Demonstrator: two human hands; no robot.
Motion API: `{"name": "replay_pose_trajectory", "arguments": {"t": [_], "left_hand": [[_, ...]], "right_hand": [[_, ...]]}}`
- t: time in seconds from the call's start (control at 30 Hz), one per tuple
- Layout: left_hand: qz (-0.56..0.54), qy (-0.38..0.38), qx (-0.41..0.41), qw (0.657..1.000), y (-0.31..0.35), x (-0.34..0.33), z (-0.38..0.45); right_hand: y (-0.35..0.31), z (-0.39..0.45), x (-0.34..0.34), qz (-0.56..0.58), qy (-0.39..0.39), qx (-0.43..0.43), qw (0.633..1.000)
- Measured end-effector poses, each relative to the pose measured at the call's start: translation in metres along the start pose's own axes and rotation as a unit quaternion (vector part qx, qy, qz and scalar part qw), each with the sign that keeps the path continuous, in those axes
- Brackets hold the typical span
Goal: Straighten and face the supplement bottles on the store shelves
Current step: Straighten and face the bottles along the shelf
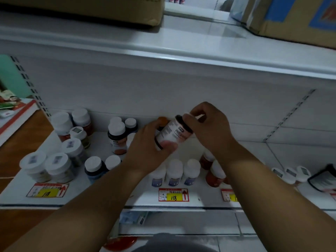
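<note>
Bottle tilted, held above shelf: left hand grips base at 7 o'clock, right hand fingers pinch cap at 1 o'clock.

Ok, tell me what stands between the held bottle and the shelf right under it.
Nothing visible does. The left hand and right hand hold the tilted bottle above a bare patch of shelf; the row of three white-capped bottles stands nearer the front edge.

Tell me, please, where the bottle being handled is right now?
In the head view the bottle is tilted above the shelf, centre frame, between both hands, over three white-capped bottles.
</note>
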State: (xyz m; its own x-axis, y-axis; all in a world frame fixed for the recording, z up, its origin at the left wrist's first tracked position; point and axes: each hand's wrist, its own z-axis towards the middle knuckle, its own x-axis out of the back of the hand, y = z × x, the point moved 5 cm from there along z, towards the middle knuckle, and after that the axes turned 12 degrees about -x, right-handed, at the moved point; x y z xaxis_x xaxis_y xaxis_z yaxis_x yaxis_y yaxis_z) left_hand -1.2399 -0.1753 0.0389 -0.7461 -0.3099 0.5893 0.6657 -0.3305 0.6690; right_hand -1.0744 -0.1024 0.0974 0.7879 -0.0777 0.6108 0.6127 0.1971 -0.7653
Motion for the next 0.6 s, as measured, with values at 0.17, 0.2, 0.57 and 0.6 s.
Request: {"name": "replay_pose_trajectory", "arguments": {"t": [0.17, 0.2, 0.57, 0.6], "left_hand": [[-0.117, -0.07, 0.007, 0.991, 0.048, -0.021, -0.006], [-0.14, -0.086, 0.007, 0.986, 0.056, -0.031, -0.008], [-0.326, -0.194, 0.02, 0.925, 0.163, -0.17, -0.037], [-0.324, -0.196, 0.021, 0.925, 0.174, -0.185, -0.038]], "right_hand": [[0.004, -0.035, 0.053, 0.038, 0.045, -0.086, 0.995], [0.008, -0.043, 0.064, 0.041, 0.066, -0.106, 0.991], [0.111, -0.119, 0.193, 0.151, 0.07, -0.185, 0.969], [0.123, -0.123, 0.206, 0.166, 0.065, -0.186, 0.966]]}}
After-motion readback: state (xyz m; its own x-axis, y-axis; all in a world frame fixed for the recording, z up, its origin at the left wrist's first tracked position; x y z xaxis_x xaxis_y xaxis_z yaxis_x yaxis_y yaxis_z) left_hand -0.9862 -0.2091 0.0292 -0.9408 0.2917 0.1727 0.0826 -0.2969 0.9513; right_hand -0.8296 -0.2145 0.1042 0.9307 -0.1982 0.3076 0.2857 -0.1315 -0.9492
